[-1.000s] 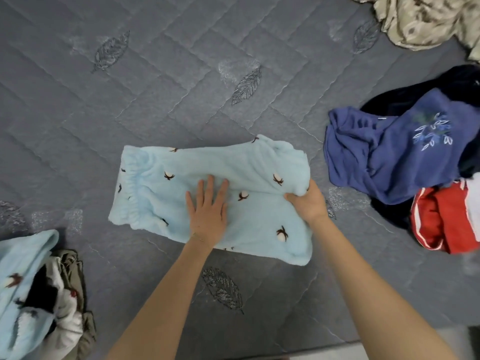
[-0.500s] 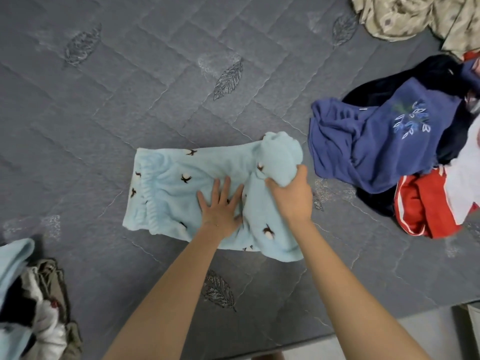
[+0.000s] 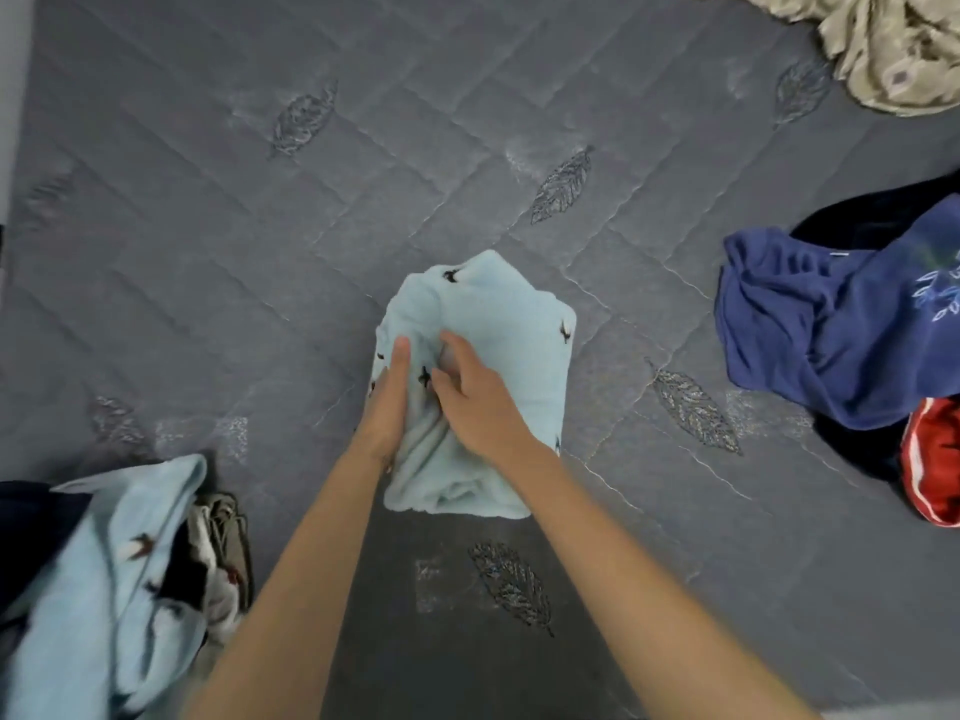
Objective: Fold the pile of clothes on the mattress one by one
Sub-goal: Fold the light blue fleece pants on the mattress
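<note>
1. Item in hand: a pale blue fleece garment with small dark printed motifs (image 3: 483, 376), folded to a compact bundle, lying near the middle of the grey quilted mattress with stitched leaf patterns (image 3: 260, 252), just ahead of the person.

2. Left hand (image 3: 387, 402): laid along the bundle's left edge, fingers extended and pressing against the fabric; it steadies the bundle and clasps nothing.

3. Right hand (image 3: 480, 402): resting on top, fingers curled into the soft folds near the centre. Whether they pinch a layer or only press it down cannot be told (the fingertips are sunk in the pile).

4. Step judged in hand: closing and flattening the last fold. The near end shows loose rolled layers, so the bundle is not yet tidy.

5. Doing it well: hold the left edge square with the left palm, sweep the right palm outward to drive out bulk, and tuck the near rolls under before lifting. Fleece is springy and will likely reopen if let go too soon.

6. Awaiting folding, to the right: a crumpled dark blue top with pale embroidery (image 3: 831, 330) over a black garment (image 3: 872, 220), a red garment with white trim (image 3: 935, 459) beside it; a beige patterned cloth (image 3: 893, 49) at the far corner.

7. At the near left: a stack topped by a matching pale blue printed piece (image 3: 104, 579), well apart from the bundle.
</note>
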